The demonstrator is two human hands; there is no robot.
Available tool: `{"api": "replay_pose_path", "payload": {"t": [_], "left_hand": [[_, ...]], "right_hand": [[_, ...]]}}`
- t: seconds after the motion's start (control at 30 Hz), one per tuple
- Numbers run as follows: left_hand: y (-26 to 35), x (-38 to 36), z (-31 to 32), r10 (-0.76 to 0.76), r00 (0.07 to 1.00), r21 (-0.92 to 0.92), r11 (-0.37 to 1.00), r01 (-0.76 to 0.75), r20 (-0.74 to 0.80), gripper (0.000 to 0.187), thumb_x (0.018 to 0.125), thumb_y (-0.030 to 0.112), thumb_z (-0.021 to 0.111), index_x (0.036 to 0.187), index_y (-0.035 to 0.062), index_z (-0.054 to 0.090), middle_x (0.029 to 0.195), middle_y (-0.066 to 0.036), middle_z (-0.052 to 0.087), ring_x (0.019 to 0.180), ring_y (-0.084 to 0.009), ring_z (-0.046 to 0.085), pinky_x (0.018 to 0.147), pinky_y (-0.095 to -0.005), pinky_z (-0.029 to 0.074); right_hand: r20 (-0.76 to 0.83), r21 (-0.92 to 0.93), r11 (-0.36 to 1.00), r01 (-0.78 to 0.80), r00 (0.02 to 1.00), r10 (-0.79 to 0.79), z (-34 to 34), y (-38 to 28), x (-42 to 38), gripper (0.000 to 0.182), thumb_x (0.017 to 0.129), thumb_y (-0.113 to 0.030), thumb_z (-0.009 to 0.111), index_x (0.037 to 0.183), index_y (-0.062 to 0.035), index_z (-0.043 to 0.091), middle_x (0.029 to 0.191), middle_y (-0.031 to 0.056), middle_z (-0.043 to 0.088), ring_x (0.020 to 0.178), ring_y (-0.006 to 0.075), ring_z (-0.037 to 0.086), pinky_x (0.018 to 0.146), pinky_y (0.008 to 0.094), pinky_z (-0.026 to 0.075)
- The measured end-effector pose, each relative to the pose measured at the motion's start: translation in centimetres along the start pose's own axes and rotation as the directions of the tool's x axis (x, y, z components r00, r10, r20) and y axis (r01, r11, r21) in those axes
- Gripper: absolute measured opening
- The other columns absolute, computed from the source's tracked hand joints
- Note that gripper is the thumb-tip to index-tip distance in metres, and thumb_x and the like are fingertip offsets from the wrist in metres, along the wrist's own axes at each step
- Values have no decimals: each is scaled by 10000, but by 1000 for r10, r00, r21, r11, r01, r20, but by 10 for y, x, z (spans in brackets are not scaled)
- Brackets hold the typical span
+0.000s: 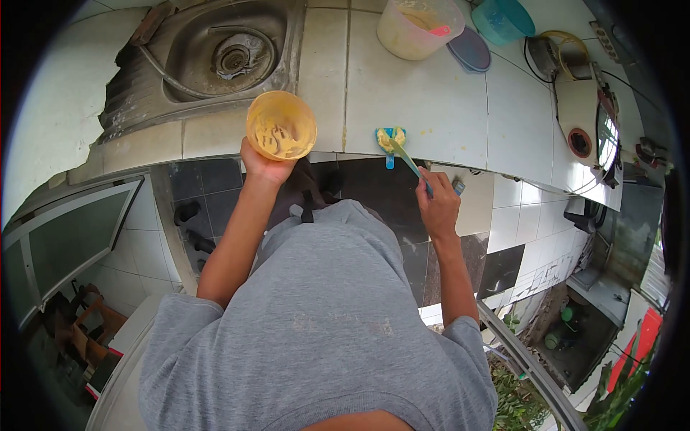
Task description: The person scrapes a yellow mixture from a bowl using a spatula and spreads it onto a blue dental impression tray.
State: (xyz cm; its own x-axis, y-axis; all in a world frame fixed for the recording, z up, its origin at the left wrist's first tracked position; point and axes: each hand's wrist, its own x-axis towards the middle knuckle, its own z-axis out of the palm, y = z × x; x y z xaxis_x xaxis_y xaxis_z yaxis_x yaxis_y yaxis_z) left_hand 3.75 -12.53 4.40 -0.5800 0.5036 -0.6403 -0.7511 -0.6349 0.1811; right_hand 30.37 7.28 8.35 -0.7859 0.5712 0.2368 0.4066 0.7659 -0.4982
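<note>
My left hand (267, 167) grips an orange-yellow plastic tub (281, 126) from below, near the counter's front edge. The tub's mouth faces me, and streaks of pale yellow paste coat its inside. In my right hand (440, 201) is a slim green spatula (407, 159), fingers closed around its handle. Its tip touches or lies just over a small blue scoop (390, 161). That scoop rests at the counter edge, its handle sticking out past it, with yellow paste (389, 138) in its bowl.
A steel sink (172, 54) with a hose sits at the back left. Across the white tiled counter (445, 97) stand a large clear tub (413, 32), a purple-grey lid (469, 49) and a teal container (503, 21). Cables and an appliance (577, 115) occupy the right.
</note>
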Motion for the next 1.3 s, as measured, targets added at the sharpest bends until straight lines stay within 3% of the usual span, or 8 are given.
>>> {"api": "replay_pose_path", "payload": {"t": [0.1,0.33,0.5,0.83,0.93,1.0,1.23,1.3], "left_hand": [[3,-1,-8,-34,999,-38,999,34,9,444,956,375,428,1296,109,527,1293,-91,561,1206,-309,523,1021,-528,420],[2,-6,-4,-25,1000,-47,999,24,-10,439,954,365,428,1291,103,530,1286,-95,565,1196,-308,529,1021,-523,420],[0,-6,-2,13,998,15,1000,-12,-56,514,926,312,279,1338,83,483,1327,-125,516,1219,-316,504,1024,-527,421],[-1,-5,-9,4,996,35,999,0,-95,534,924,340,265,1338,85,487,1329,-120,520,1226,-316,498,1034,-530,400],[0,-6,-11,-44,996,-24,999,42,-77,467,953,379,403,1312,105,516,1312,-102,547,1220,-314,513,1033,-527,410],[-1,-5,-10,-12,995,36,999,16,-95,538,925,345,259,1336,85,491,1333,-120,517,1228,-318,494,1032,-530,400],[0,-7,-12,14,994,33,999,-11,-111,531,925,342,269,1334,86,492,1334,-120,515,1226,-320,495,1024,-530,406],[3,-7,-16,-18,996,-30,999,16,-83,468,952,382,401,1313,108,516,1314,-104,542,1219,-322,511,1031,-544,404]], "right_hand": [[25,-22,1000,-18,1000,18,1,0,4,230,822,-32,656,1048,-70,672,843,53,621,587,188,612,519,304,501],[28,-57,998,23,999,-22,3,3,4,233,815,-40,660,1044,-80,675,834,55,621,590,194,613,521,309,500],[0,-42,999,9,1000,-9,0,-4,9,237,807,-36,661,1039,-80,677,824,54,620,609,206,621,525,322,504],[34,-37,999,-32,999,34,4,2,-1,236,805,-35,657,1035,-89,670,835,49,618,602,211,619,516,321,501],[31,-31,999,-45,998,46,3,-2,3,237,803,-37,658,1034,-90,668,838,52,619,606,214,622,519,320,503],[41,-30,998,-58,997,59,4,-1,6,236,803,-38,658,1032,-89,668,841,54,620,610,216,624,521,322,504],[61,-60,998,-3,998,7,13,-2,17,218,812,-51,648,1028,-80,670,853,63,630,623,225,629,536,331,505],[51,-60,998,9,999,-6,14,-2,19,217,813,-51,647,1027,-78,670,850,64,630,620,224,628,535,330,503]]}}
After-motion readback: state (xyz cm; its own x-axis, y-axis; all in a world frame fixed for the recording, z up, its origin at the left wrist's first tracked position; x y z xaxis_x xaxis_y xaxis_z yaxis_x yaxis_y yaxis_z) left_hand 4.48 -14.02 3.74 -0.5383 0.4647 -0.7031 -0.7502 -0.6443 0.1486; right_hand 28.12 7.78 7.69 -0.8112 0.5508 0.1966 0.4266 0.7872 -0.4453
